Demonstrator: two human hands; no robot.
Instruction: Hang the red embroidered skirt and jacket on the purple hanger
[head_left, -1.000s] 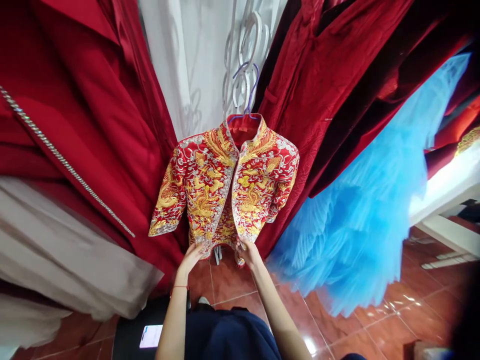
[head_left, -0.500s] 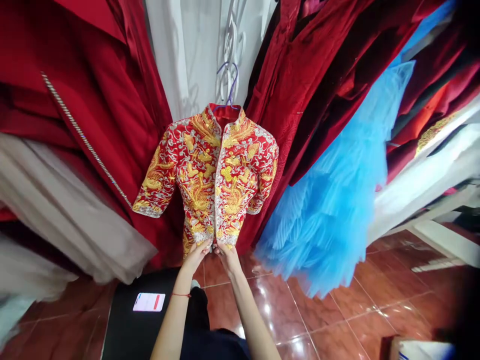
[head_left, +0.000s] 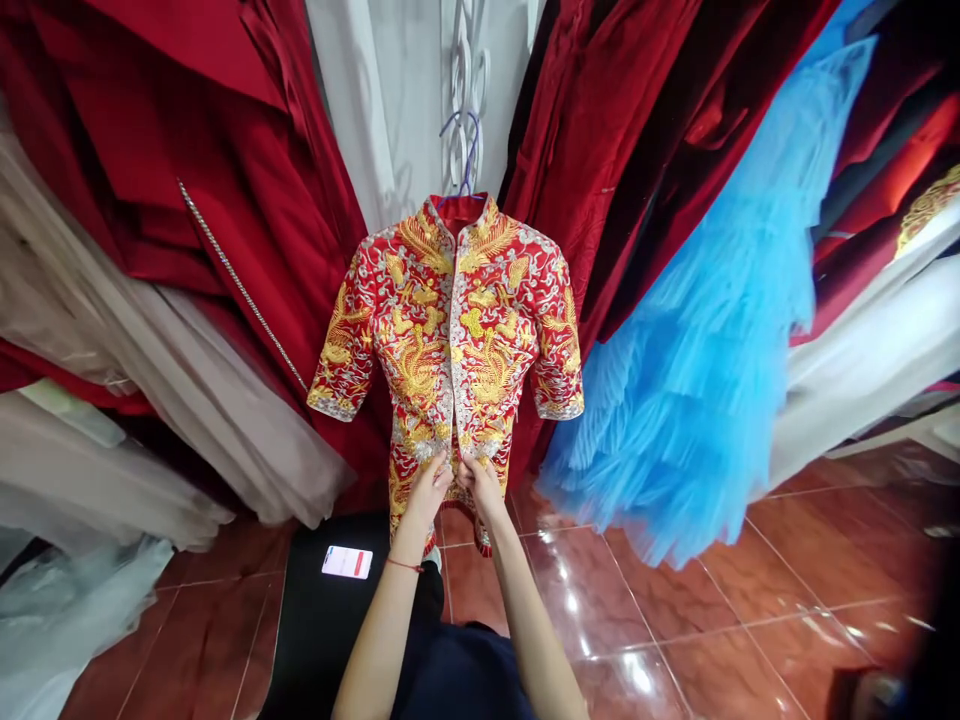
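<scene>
A red jacket with gold and silver embroidery hangs upright from a thin purple hanger, its stand collar at the top. At the lower front, my left hand pinches one edge of the jacket's centre opening. My right hand grips the opposite edge close beside it. The two edges meet above my hands and part slightly between them. Below, the jacket's hem hangs free. What fastening lies under my fingertips is too small to make out.
Red gowns hang on the left and a dark red velvet dress on the right. Beyond it is a ruffled blue tulle dress. A phone lies on a black seat above the tiled floor.
Both hands have risen a little along the front opening, and the jacket's hem now shows beneath them. The jacket faces me more squarely, and the view has shifted slightly left.
</scene>
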